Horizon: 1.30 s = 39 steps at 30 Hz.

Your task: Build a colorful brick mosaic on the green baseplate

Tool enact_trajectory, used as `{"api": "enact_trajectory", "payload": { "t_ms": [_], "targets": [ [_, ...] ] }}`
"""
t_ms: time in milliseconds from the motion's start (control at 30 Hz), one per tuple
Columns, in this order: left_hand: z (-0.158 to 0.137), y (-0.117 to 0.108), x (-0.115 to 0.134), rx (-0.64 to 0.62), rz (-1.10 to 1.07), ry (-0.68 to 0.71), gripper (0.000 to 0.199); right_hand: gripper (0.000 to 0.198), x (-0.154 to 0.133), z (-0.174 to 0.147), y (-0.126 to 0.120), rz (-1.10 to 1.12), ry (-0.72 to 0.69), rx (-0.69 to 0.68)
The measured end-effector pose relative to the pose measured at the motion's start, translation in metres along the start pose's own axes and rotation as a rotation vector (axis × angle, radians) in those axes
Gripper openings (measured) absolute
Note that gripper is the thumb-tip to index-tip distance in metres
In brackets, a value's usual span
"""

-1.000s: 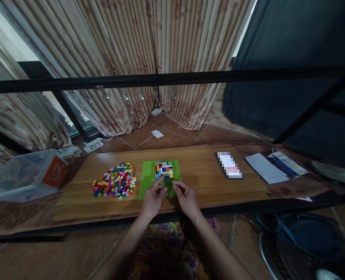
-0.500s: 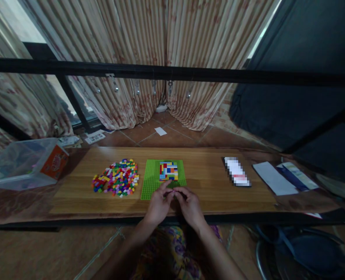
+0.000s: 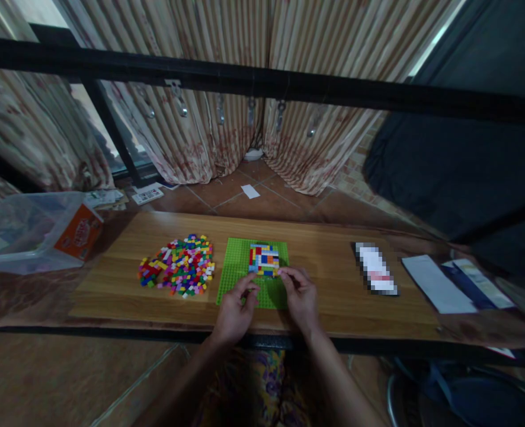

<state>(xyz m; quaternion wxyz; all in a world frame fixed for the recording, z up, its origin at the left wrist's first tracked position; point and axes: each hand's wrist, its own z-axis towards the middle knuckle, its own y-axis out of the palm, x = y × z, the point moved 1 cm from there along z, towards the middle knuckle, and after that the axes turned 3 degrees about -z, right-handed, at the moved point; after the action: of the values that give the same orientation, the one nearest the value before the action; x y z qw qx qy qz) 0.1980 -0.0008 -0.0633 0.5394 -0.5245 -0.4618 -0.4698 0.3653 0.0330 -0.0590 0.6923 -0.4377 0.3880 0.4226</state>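
Observation:
A green studded baseplate [image 3: 231, 279] lies on the wooden board, and a multicoloured block of toy bricks [image 3: 263, 260] is built up on it. At the lower right corner of that block, my right hand [image 3: 301, 296] pinches a tiny pinkish brick between thumb and index finger; the fingertips mostly hide it. My left hand [image 3: 236, 308] is over the plate's front left part, its index finger reaching to the block's lower left edge. Its thumb and fingers are loosely bent and apart, with nothing seen between them.
A heap of loose coloured bricks [image 3: 185, 265] spreads on the board [image 3: 325, 296] to the left. A phone with a blurred screen [image 3: 375, 268] and papers [image 3: 438, 284] lie to the right. At far left stands a clear plastic bin [image 3: 31, 234]; a black bar [image 3: 227, 77] crosses behind.
My hands, together at the plate's front edge before, have moved apart. The right one carried the pinkish brick forward to the block's right corner. The whole view has shifted slightly.

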Motion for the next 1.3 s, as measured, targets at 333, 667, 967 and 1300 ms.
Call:
{"api": "enact_trajectory", "payload": {
  "t_ms": [333, 667, 967, 1300],
  "targets": [
    [0.002, -0.005, -0.003, -0.060, 0.033, 0.046, 0.036, 0.022, 0.008, 0.000, 0.000, -0.139, -0.007, -0.004],
    [-0.001, -0.005, -0.006, -0.067, 0.049, 0.058, 0.032, 0.022, 0.016, 0.003, -0.006, -0.380, -0.052, -0.027],
    [-0.001, -0.005, -0.006, -0.063, 0.063, 0.059, 0.031, 0.029, 0.015, 0.000, -0.019, -0.422, -0.099, -0.023],
    [-0.001, -0.005, -0.006, -0.039, 0.072, 0.073, 0.030, 0.023, 0.005, 0.001, -0.010, -0.096, 0.073, -0.024]
  ]
}}
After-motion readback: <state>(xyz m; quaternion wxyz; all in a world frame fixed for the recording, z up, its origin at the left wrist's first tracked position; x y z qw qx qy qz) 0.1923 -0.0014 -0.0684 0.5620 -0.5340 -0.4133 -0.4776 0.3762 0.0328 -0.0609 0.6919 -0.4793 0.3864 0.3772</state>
